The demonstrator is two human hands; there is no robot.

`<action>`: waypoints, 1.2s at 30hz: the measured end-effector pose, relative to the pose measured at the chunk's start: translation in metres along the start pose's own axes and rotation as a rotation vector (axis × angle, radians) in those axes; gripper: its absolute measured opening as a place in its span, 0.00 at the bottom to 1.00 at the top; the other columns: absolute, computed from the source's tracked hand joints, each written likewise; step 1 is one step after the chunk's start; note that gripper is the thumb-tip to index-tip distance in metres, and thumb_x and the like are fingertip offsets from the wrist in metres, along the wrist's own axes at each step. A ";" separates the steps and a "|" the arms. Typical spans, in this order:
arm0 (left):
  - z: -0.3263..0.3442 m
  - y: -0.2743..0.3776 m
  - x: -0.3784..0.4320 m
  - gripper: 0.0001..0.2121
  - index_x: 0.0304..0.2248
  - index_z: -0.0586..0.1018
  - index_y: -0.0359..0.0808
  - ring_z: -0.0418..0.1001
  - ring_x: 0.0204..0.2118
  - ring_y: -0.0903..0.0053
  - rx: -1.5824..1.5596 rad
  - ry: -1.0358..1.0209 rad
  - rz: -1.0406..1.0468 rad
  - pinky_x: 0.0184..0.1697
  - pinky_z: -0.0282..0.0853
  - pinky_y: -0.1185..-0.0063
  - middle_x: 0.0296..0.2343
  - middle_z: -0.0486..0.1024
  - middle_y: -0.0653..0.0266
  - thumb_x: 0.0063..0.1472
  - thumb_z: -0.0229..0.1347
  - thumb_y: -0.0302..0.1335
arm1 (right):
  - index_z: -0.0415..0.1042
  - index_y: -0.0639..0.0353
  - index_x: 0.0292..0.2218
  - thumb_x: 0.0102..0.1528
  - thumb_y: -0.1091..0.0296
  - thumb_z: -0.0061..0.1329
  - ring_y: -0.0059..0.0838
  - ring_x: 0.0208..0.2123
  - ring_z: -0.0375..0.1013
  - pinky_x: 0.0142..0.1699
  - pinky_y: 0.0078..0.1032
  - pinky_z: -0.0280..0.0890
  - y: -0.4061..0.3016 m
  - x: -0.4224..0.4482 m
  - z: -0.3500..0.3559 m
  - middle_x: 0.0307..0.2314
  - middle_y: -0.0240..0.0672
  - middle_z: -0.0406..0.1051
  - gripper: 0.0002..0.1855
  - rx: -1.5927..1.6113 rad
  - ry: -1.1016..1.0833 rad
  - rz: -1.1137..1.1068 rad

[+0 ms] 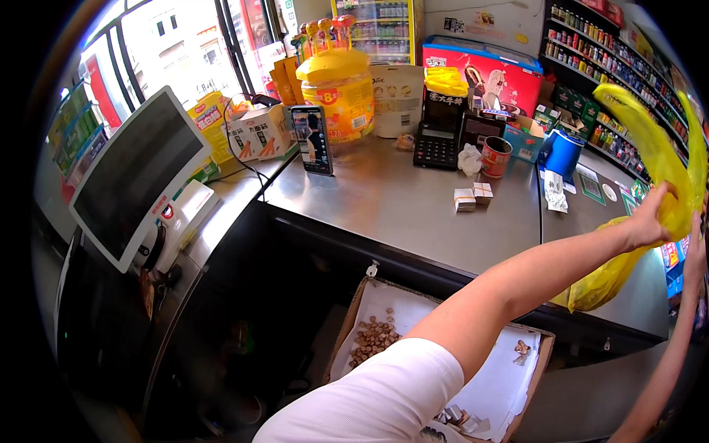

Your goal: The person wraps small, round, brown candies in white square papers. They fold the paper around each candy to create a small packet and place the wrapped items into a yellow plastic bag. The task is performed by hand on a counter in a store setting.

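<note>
At the right of the view, my left hand (651, 219) grips the upper part of a yellow plastic bag (604, 285), whose two handles stand up above it. The lower part of the bag rests at the right part of the metal counter (388, 199). Near the right rim, my right hand (695, 255) is raised beside the bag; its fingers are partly hidden, so its hold is unclear. Under my left arm lies a cardboard tray (540, 376) lined with white paper, with small brown pieces (374, 338) and several small silvery pieces (462, 421) in it.
On the counter stand a phone (312, 141), a yellow lollipop tub (338, 99), a card terminal (437, 138), a red can (496, 158), two small banded stacks (465, 200) and a blue container (562, 155). A monitor (141, 177) is at left; stocked shelves (598, 55) are behind.
</note>
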State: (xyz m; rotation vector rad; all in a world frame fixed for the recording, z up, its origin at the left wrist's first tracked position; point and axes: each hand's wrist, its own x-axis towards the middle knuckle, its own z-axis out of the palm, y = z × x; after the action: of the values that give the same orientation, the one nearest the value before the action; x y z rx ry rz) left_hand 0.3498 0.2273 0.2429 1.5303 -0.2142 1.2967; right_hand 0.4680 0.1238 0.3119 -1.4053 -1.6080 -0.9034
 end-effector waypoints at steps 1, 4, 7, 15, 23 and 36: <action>-0.007 0.008 -0.008 0.28 0.42 0.62 0.39 0.66 0.42 0.65 0.284 -0.024 0.072 0.44 0.62 0.73 0.40 0.65 0.54 0.37 0.55 0.14 | 0.52 0.70 0.51 0.56 0.59 0.40 0.48 0.48 0.59 0.52 0.33 0.54 -0.024 0.008 -0.001 0.46 0.55 0.59 0.28 0.082 -0.043 -0.010; 0.010 0.016 0.000 0.21 0.39 0.67 0.36 0.66 0.40 0.67 -0.008 0.030 0.037 0.44 0.62 0.76 0.37 0.67 0.56 0.41 0.53 0.17 | 0.65 0.69 0.42 0.54 0.63 0.40 0.42 0.43 0.63 0.48 0.31 0.56 0.006 0.020 -0.023 0.39 0.49 0.64 0.19 0.088 -0.283 -0.133; -0.008 0.015 -0.007 0.16 0.38 0.69 0.33 0.66 0.40 0.68 -0.123 0.204 -0.066 0.43 0.62 0.77 0.35 0.68 0.55 0.46 0.51 0.21 | 0.67 0.66 0.30 0.46 0.76 0.46 0.45 0.32 0.64 0.38 0.35 0.58 -0.029 0.018 -0.020 0.26 0.46 0.65 0.07 -0.162 -0.229 -0.518; -0.002 0.025 -0.020 0.16 0.34 0.64 0.31 0.62 0.35 0.64 0.138 0.406 0.118 0.38 0.59 0.72 0.29 0.61 0.54 0.48 0.52 0.32 | 0.65 0.67 0.32 0.53 0.72 0.39 0.38 0.37 0.66 0.43 0.32 0.59 0.008 -0.035 -0.045 0.32 0.44 0.66 0.07 -0.119 -0.708 -0.011; -0.005 0.046 -0.050 0.33 0.51 0.55 0.34 0.51 0.52 0.51 0.159 0.240 0.017 0.55 0.49 0.67 0.48 0.53 0.45 0.45 0.54 0.30 | 0.66 0.65 0.31 0.53 0.71 0.40 0.35 0.34 0.66 0.39 0.29 0.59 0.062 -0.061 0.024 0.30 0.41 0.67 0.07 0.125 -0.446 0.454; -0.016 0.004 -0.078 0.43 0.56 0.44 0.33 0.38 0.57 0.49 0.365 0.025 0.024 0.58 0.37 0.63 0.54 0.40 0.41 0.45 0.56 0.34 | 0.67 0.63 0.31 0.53 0.70 0.41 0.30 0.29 0.66 0.34 0.25 0.60 0.050 -0.107 0.050 0.27 0.38 0.68 0.06 0.115 -0.367 0.628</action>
State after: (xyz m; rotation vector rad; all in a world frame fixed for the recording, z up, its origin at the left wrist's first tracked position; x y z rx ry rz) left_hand 0.3073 0.2021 0.1808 1.8194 0.0237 1.4284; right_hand 0.5191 0.1299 0.1938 -1.9095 -1.3007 -0.1895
